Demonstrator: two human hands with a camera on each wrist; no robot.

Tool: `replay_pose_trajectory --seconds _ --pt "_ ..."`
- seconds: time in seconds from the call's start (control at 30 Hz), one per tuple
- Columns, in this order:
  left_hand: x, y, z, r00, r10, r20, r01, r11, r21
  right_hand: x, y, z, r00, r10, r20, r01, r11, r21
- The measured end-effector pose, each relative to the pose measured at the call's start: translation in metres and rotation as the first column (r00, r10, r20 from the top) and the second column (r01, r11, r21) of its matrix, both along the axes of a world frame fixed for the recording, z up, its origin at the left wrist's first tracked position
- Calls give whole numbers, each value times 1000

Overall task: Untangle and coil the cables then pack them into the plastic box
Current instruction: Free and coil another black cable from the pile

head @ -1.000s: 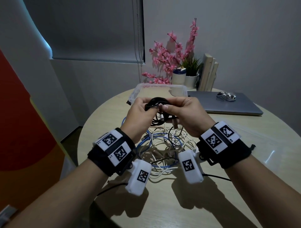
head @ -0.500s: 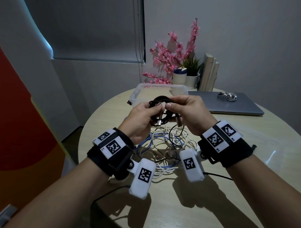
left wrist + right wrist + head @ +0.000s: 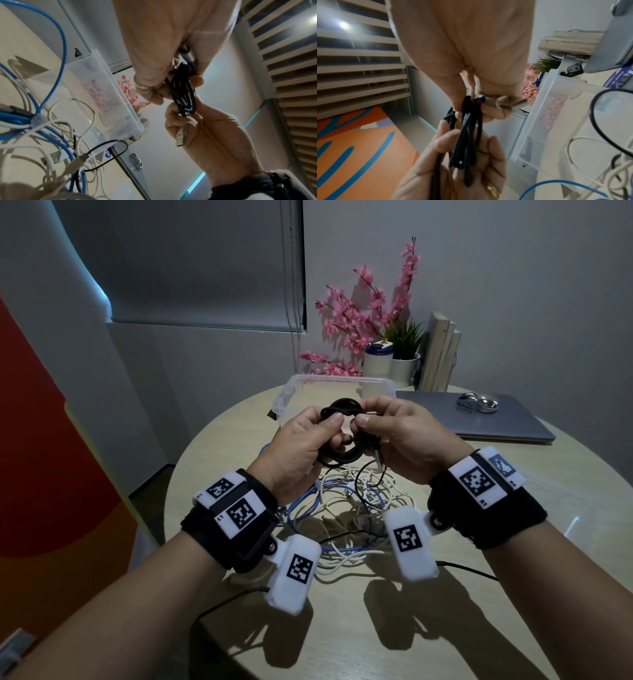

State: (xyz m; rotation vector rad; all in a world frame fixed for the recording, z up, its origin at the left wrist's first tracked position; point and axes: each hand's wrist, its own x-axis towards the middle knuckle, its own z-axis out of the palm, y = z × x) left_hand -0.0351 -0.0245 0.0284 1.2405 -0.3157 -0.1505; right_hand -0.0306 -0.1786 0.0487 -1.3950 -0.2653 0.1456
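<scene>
Both hands hold a small coil of black cable (image 3: 342, 409) in the air above the table (image 3: 445, 628). My left hand (image 3: 325, 433) grips the coil's left side, thumb on top. My right hand (image 3: 370, 422) pinches its right side. In the left wrist view the coil (image 3: 184, 94) runs between the left hand (image 3: 173, 88) and the right hand (image 3: 187, 112), and a silver USB plug (image 3: 181, 138) lies against the right palm. In the right wrist view the right hand (image 3: 471, 108) pinches the coil (image 3: 467, 135); the left hand (image 3: 467, 148) cups it. The clear plastic box (image 3: 291, 392) stands open just beyond.
A tangle of blue, white and black cables (image 3: 342, 508) lies on the round table under my hands. A closed grey laptop (image 3: 496, 426) with a mouse (image 3: 478, 402) lies at the back right. Pink flowers (image 3: 359, 320), a canister, a potted plant and books stand behind the box.
Both hands have kept hold of the black coil and shifted their grip on it slightly. The coil has stayed in front of the box.
</scene>
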Motion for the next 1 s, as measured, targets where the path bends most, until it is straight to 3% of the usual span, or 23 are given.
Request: replay_pose_trajectory --seconds 0.07,0.23,0.53,0.7,0.83,0.93,1.0 --pt "0 0 -1 1000 5 30 -5 1000 15 -2 -3 3 1000 29 4 -29 999 15" --pt "-1 -2 -3 987 -23 161 -20 965 262 -4 -4 7 997 80 4 -80 995 51" --pt "-2 -1 -2 991 -85 105 39 925 379 -4 -4 2 994 105 9 -105 994 20" --pt "5 1 3 985 81 152 -131 926 355 0 -4 4 996 60 69 -50 989 -138" --pt "5 2 8 967 171 187 -235 881 410 -2 -1 9 993 69 92 -43 965 -259" --pt "4 3 11 980 94 176 -175 825 537 -4 -1 8 992 77 97 -46 957 -286" --pt "4 5 13 995 17 96 -67 833 549 -4 0 7 992 79 102 -48 960 -275"
